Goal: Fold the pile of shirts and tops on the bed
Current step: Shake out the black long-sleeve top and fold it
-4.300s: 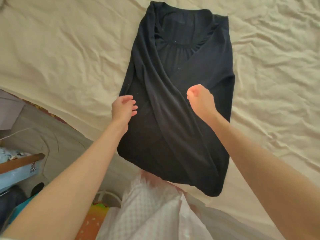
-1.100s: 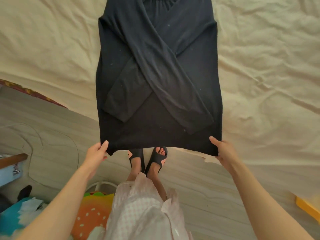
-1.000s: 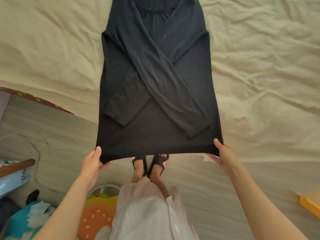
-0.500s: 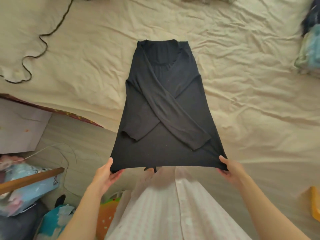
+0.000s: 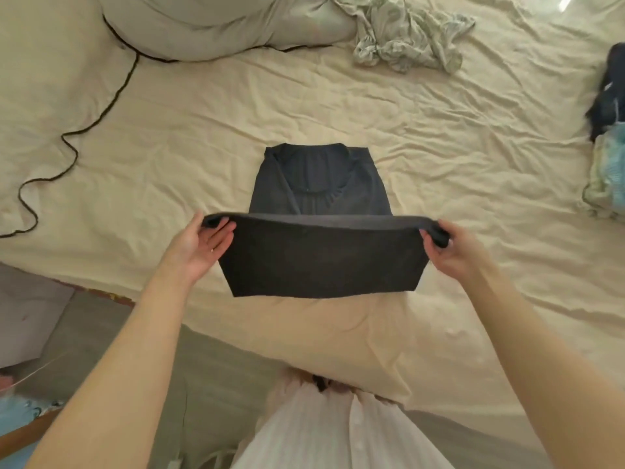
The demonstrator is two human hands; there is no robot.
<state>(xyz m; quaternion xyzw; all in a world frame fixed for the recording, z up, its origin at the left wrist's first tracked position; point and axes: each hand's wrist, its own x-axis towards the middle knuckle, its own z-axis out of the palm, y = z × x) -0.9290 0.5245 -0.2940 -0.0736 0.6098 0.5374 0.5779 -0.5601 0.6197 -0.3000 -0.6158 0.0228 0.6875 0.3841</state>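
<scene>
A dark long-sleeved top [image 5: 321,258] lies in the middle of the cream bed sheet [image 5: 473,147], collar end away from me. Its lower half is lifted and doubled over toward the collar, hiding the crossed sleeves. My left hand [image 5: 198,247] pinches the left corner of the raised hem. My right hand [image 5: 449,248] grips the right corner, and the hem is stretched taut between the two. The neckline [image 5: 313,179] shows beyond the raised edge.
A crumpled pale patterned garment [image 5: 406,32] lies at the back of the bed. Dark and light blue clothes [image 5: 608,130] sit at the right edge. A dark cable [image 5: 67,140] snakes across the left, below a pillow [image 5: 220,25]. The bed edge and floor [image 5: 220,367] are near me.
Both hands have carried the hem up off the bed edge and forward over the top's body, hiding the crossed sleeves. The view has tilted up to show more of the bed.
</scene>
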